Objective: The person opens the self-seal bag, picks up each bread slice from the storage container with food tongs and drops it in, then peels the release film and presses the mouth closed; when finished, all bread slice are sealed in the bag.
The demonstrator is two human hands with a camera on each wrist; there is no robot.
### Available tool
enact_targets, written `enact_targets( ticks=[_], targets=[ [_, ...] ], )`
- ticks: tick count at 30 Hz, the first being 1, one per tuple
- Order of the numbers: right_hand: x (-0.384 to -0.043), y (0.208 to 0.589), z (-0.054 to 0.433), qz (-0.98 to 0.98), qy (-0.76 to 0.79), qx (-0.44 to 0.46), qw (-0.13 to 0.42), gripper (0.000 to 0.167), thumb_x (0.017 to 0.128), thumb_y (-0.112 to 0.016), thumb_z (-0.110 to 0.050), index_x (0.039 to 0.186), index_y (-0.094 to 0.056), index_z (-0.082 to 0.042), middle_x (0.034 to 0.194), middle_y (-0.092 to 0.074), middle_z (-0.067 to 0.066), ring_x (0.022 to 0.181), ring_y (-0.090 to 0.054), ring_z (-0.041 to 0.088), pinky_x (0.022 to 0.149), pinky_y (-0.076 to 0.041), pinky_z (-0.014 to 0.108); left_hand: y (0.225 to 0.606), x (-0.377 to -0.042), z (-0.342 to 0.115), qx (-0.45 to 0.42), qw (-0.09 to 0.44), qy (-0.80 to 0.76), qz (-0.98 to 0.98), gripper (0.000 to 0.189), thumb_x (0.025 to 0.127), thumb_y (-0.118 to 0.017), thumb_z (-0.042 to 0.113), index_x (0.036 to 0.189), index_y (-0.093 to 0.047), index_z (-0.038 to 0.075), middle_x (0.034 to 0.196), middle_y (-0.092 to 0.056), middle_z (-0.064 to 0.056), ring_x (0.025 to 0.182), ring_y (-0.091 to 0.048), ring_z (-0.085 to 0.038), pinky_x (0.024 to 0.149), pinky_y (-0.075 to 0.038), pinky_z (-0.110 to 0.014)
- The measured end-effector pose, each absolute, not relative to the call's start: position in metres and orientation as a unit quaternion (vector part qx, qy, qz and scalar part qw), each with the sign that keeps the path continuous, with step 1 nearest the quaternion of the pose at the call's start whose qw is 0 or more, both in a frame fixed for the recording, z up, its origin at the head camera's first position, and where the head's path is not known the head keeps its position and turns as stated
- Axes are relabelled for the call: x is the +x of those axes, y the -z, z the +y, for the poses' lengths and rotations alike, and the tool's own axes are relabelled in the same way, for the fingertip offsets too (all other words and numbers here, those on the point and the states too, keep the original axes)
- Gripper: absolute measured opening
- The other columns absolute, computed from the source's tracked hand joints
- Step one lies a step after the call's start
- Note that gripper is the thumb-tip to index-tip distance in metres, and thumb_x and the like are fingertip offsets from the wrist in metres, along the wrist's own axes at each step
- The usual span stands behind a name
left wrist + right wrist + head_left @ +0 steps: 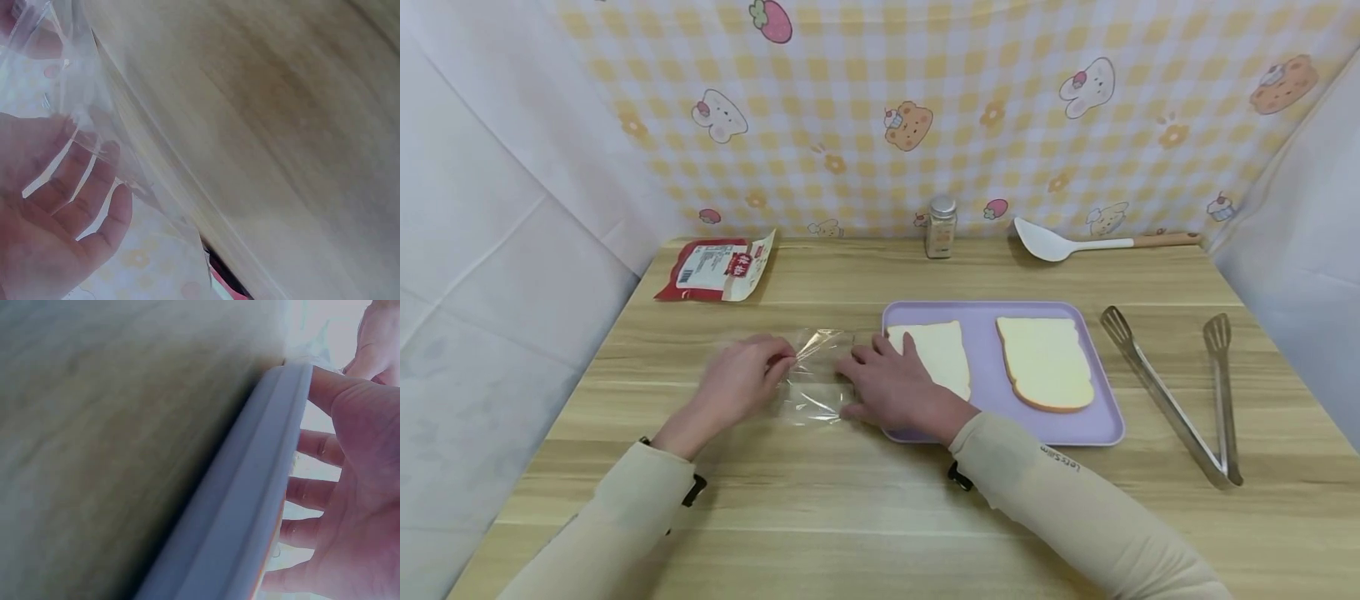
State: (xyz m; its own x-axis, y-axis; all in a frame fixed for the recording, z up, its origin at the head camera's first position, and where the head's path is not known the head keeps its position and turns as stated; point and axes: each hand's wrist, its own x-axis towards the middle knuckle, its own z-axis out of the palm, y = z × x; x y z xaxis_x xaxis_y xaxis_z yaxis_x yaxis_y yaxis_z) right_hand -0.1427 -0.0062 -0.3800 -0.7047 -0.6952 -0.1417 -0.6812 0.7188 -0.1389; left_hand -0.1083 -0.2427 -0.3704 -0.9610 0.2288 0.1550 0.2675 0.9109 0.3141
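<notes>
A clear plastic sheet or bag (816,392), shiny and creased, stretches between the two hands just left of the tray. My left hand (741,375) pinches its left edge between thumb and index finger; in the left wrist view the other fingers of that hand (56,212) are loosely bent beneath the plastic. Fingers spread, my right hand (895,383) reaches over the left rim of a lavender tray (985,425), with thumb and fingertips at the plastic's right side. Partly covered by this hand is one white bread slice (943,354); a second bread slice (1045,362) lies on the tray's right.
Right of the tray lie spread metal tongs (1180,417). Along the back are a shaker jar (941,229) and a white spatula-like spoon (1052,243) with a wooden handle. A red and white food packet (715,271) lies at the back left, before a checked curtain (865,183).
</notes>
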Motion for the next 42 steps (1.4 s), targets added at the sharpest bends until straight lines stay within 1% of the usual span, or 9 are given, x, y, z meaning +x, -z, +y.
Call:
enact_targets(
  ticks=[6,12,17,19,22,26,31,38,42],
  targets=[
    [-0.142,0.381,-0.004,0.918,0.032,-0.386,0.084,0.065,0.097,-0.069,-0.058,0.155,-0.05,-0.034,0.149,-0.057,0.003,0.138,-0.045,0.033,0.113,-0.033,0.072,0.368,-0.103,-0.247,-0.115,0.073,0.197,-0.971,0.009,0.105,-0.064,0.011,0.104,-0.072,0.007,0.1,-0.072,-0.01,0.086,-0.063,-0.024,0.08,-0.055,-0.047],
    [-0.143,0.381,-0.002,0.911,0.047,-0.401,0.083,0.078,0.098,-0.069,-0.059,0.164,-0.03,-0.046,0.146,-0.057,0.005,0.133,-0.047,0.033,0.11,-0.036,0.072,0.366,-0.102,-0.248,-0.112,0.077,0.211,-0.968,0.009,0.106,-0.062,0.012,0.107,-0.071,0.008,0.103,-0.069,-0.01,0.09,-0.061,-0.025,0.08,-0.054,-0.046],
    [-0.143,0.382,-0.001,0.91,0.054,-0.402,0.088,0.09,0.096,-0.068,-0.063,0.168,-0.018,-0.044,0.143,-0.058,0.005,0.13,-0.048,0.031,0.11,-0.036,0.072,0.366,-0.104,-0.25,-0.106,0.062,0.21,-0.97,0.01,0.106,-0.062,0.013,0.109,-0.07,0.007,0.106,-0.069,-0.011,0.092,-0.061,-0.027,0.082,-0.054,-0.048],
    [-0.144,0.381,-0.002,0.911,0.057,-0.398,0.092,0.093,0.095,-0.068,-0.064,0.169,-0.017,-0.038,0.145,-0.058,0.005,0.133,-0.047,0.031,0.112,-0.034,0.074,0.367,-0.104,-0.251,-0.101,0.051,0.211,-0.971,0.01,0.106,-0.062,0.013,0.11,-0.069,0.007,0.107,-0.069,-0.012,0.093,-0.061,-0.027,0.082,-0.053,-0.048],
    [-0.144,0.381,-0.003,0.912,0.056,-0.395,0.099,0.087,0.097,-0.066,-0.065,0.167,-0.025,-0.034,0.149,-0.057,0.006,0.136,-0.047,0.032,0.113,-0.031,0.077,0.368,-0.104,-0.253,-0.089,0.041,0.222,-0.97,0.011,0.107,-0.061,0.013,0.111,-0.069,0.006,0.107,-0.068,-0.012,0.092,-0.059,-0.026,0.082,-0.052,-0.046],
    [-0.144,0.382,-0.003,0.91,0.051,-0.4,0.099,0.075,0.099,-0.061,-0.066,0.163,-0.035,-0.037,0.149,-0.056,0.007,0.138,-0.046,0.034,0.113,-0.03,0.078,0.369,-0.105,-0.254,-0.082,0.047,0.242,-0.966,0.012,0.107,-0.059,0.01,0.11,-0.069,0.005,0.106,-0.069,-0.012,0.092,-0.06,-0.027,0.084,-0.051,-0.047],
    [-0.144,0.383,-0.002,0.905,0.057,-0.41,0.1,0.076,0.098,-0.061,-0.068,0.164,-0.032,-0.043,0.153,-0.054,0.008,0.141,-0.046,0.036,0.112,-0.029,0.079,0.369,-0.106,-0.256,-0.072,0.055,0.258,-0.962,0.014,0.107,-0.057,0.008,0.112,-0.069,0.002,0.106,-0.07,-0.016,0.096,-0.061,-0.03,0.09,-0.052,-0.052],
    [-0.143,0.38,-0.003,0.901,0.071,-0.414,0.106,0.081,0.096,-0.064,-0.068,0.165,-0.025,-0.048,0.157,-0.052,0.012,0.144,-0.046,0.04,0.112,-0.027,0.082,0.368,-0.105,-0.256,-0.081,0.024,0.271,-0.959,0.014,0.107,-0.06,0.012,0.116,-0.07,0.006,0.117,-0.07,-0.015,0.11,-0.064,-0.032,0.099,-0.053,-0.057],
    [-0.143,0.379,-0.004,0.903,0.068,-0.412,0.103,0.085,0.095,-0.064,-0.069,0.166,-0.021,-0.05,0.156,-0.053,0.013,0.142,-0.048,0.04,0.111,-0.028,0.082,0.367,-0.103,-0.26,-0.096,0.012,0.272,-0.957,0.02,0.107,-0.061,0.014,0.123,-0.07,0.006,0.126,-0.069,-0.016,0.12,-0.064,-0.036,0.104,-0.051,-0.06]
  ],
)
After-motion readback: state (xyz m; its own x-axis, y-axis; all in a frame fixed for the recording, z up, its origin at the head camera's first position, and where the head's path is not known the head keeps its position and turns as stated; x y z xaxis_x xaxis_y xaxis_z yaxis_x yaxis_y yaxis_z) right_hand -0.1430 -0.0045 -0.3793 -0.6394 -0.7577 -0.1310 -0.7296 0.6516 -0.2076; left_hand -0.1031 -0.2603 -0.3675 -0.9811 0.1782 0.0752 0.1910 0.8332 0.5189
